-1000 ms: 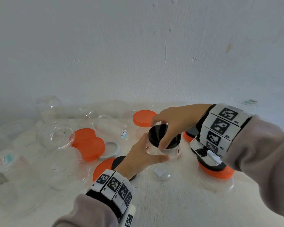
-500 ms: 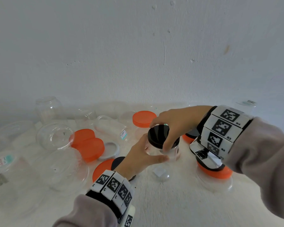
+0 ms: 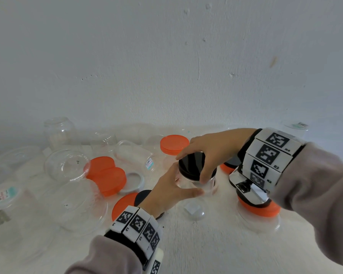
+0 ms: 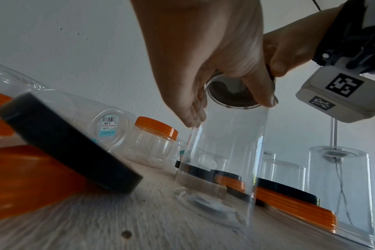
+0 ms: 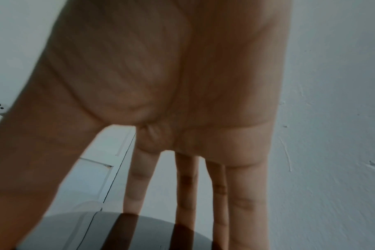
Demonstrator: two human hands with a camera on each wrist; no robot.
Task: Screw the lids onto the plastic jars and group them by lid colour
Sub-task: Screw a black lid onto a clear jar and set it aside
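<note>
On the white table [image 3: 216, 250], amid loose jars and orange lids, a clear jar [image 3: 196, 182] stands upright, wrapped by the left hand [image 3: 172, 191]. The right hand [image 3: 212, 151] pinches its black lid [image 3: 190, 165]. Screwing looks underway; next, probably tighten, then join the black-lidded group.
</note>
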